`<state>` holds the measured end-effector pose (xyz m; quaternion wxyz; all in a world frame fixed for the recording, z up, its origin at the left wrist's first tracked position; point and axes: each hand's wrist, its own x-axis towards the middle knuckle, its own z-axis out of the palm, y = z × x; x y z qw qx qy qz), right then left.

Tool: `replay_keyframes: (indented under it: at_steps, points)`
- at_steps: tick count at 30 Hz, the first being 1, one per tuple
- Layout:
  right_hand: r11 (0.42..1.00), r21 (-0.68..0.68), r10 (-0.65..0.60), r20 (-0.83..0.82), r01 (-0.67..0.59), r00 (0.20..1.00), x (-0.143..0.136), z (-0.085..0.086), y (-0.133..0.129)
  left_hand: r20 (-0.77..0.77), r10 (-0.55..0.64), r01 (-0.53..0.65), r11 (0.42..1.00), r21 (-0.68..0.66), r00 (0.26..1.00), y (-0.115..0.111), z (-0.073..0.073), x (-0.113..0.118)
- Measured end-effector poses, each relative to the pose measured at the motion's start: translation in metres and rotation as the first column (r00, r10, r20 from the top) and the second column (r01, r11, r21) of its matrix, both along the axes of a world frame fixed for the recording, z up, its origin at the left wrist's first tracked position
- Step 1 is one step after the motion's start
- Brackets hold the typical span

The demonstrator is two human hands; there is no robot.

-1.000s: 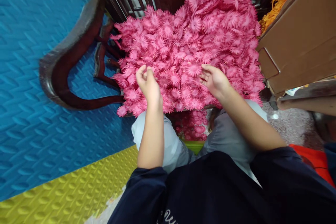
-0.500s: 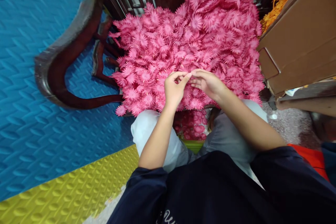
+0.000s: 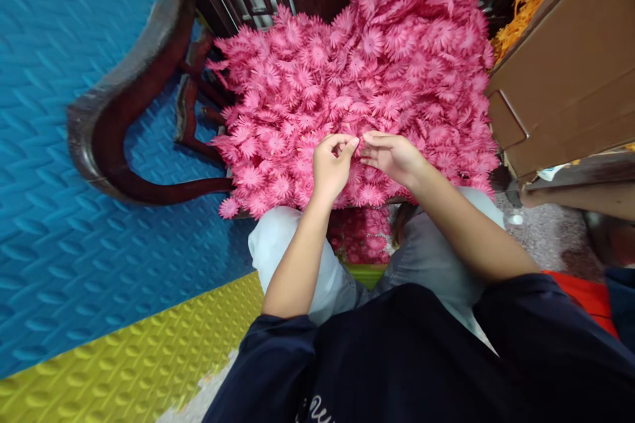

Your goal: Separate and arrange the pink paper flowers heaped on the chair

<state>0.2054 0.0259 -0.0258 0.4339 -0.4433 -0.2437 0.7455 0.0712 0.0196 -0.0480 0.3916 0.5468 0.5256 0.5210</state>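
Observation:
A thick heap of pink flowers [image 3: 297, 92] covers the seat of a dark wooden chair [image 3: 119, 178]. Over the heap's front part, my left hand [image 3: 332, 162] pinches thumb and index finger together. Just to its right, my right hand [image 3: 391, 155] also has thumb and index finger closed, with the other fingers loosely bent. The fingertips of the two hands are a small gap apart. Pink petals show around the fingertips, but what the fingers grip is too small to make out against the flowers.
A brown cardboard box [image 3: 570, 59] stands at the right, with orange flowers [image 3: 526, 3] behind it. Blue matting [image 3: 59, 244] and a yellow mat strip [image 3: 149, 344] cover the left floor. Another person's limb [image 3: 580, 198] shows at the right edge, and red cloth [image 3: 585, 301] lies lower right.
The fingertips of my two hands have parted slightly, from touching to a small gap. The heap of flowers looks the same.

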Motion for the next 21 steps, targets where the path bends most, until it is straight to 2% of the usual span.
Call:
replay_keyframes:
  at_steps: [3, 6, 9, 15, 19, 21]
  points:
    - [0.999, -0.019, -0.034, -0.018, 0.034, 0.999, 0.001, 0.002, 0.001, 0.052, -0.004, 0.005, 1.000, -0.019, 0.999, 0.003, 0.000, -0.004]
    - [0.993, -0.032, -0.114, 0.001, 0.114, 0.993, 0.001, 0.003, 0.003, 0.089, 0.081, -0.080, 0.997, -0.013, 0.993, 0.007, 0.000, -0.012]
    - [0.986, -0.042, -0.161, 0.001, 0.161, 0.987, 0.000, 0.002, 0.004, 0.095, 0.163, -0.168, 0.985, 0.044, 0.982, 0.008, 0.000, -0.016]
    - [0.987, -0.023, -0.159, 0.015, 0.159, 0.987, -0.005, 0.002, 0.002, 0.114, 0.221, -0.239, 0.953, 0.185, 0.969, 0.009, -0.004, -0.014]
    - [0.974, -0.081, -0.210, 0.007, 0.210, 0.978, 0.001, 0.003, 0.005, 0.180, 0.378, -0.406, 0.899, 0.163, 0.908, 0.022, -0.017, -0.041]
    - [0.971, -0.083, -0.225, 0.016, 0.225, 0.974, 0.005, 0.004, 0.007, 0.168, 0.402, -0.422, 0.900, 0.109, 0.900, 0.029, -0.023, -0.060]
